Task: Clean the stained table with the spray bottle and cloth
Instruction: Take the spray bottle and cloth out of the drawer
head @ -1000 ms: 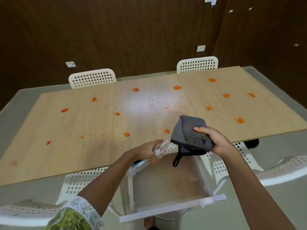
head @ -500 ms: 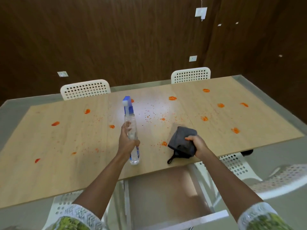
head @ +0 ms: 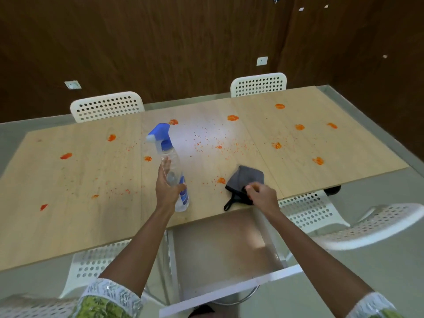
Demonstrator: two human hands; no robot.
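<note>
We grip the spray bottle (head: 171, 166) upright in the left hand (head: 166, 190), right hand (head: 260, 195) pinching the cloth (head: 244, 180) on the table (head: 68, 216) edge; nozzle faces left, so spray could miss the central stains (head: 219, 146).

Meeting or dining room — long wooden table (head: 298, 180), white perforated chairs (head: 106, 106), dark wood-panelled walls (head: 160, 42).

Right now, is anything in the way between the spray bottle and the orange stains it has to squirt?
Nothing visible is. The left hand holds the bottle upright over the table, and the stains lie open on the wood all around it. The cloth sits off to the right under the right hand, out of the way.
</note>
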